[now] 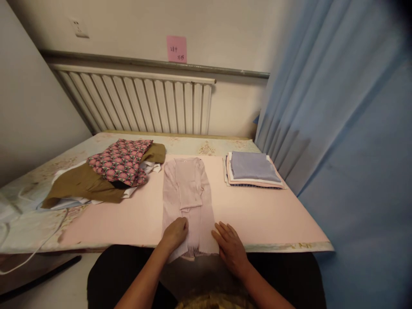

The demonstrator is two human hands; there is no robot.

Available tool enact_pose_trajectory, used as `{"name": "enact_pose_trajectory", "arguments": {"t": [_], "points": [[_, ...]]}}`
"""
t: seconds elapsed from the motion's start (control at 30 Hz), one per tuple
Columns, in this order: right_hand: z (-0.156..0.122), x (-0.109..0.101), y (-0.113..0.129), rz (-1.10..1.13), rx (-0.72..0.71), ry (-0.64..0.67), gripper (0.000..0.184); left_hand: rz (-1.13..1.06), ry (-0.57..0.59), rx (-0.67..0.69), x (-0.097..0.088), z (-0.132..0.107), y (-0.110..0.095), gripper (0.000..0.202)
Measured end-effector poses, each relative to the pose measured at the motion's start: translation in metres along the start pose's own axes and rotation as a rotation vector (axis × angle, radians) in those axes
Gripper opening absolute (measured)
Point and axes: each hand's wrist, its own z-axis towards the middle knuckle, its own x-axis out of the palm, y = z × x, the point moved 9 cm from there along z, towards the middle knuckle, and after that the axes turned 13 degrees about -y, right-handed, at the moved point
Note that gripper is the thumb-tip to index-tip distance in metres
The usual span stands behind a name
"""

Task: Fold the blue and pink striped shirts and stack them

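Observation:
A pale pink long-sleeved top [189, 189] lies lengthwise before me, its sides and sleeves folded inward into a narrow strip. Its ribbed lower end hangs over the table's front edge. My left hand [175, 234] is closed with curled fingers at the lower left part of the top, and cloth bunches beside it. Fingers stretched out, my right hand [230, 249] lies open against the lower right edge of the top.
A loose heap holds a flowered garment [124, 161] and brown clothing [86, 184] at the left. Folded clothes, a blue-grey one [254, 165] uppermost, are stacked at the right. A blue curtain [322, 107] hangs beside the table; a radiator [138, 101] stands behind. A white cord [48, 240] trails front left.

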Motion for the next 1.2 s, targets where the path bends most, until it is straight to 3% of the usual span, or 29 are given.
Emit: {"name": "enact_pose_trajectory", "arguments": {"t": [0.43,1.2], "points": [[-0.0007,0.0014,0.0,-0.009,-0.007,-0.008,0.064,0.006,-0.005,-0.041,0.0034,0.0009,0.0043,0.011],[-0.0018,0.0034,-0.0001,0.002,-0.007,0.014,0.069,0.012,-0.061,0.008,0.0011,-0.0023,0.0006,0.019]]}}
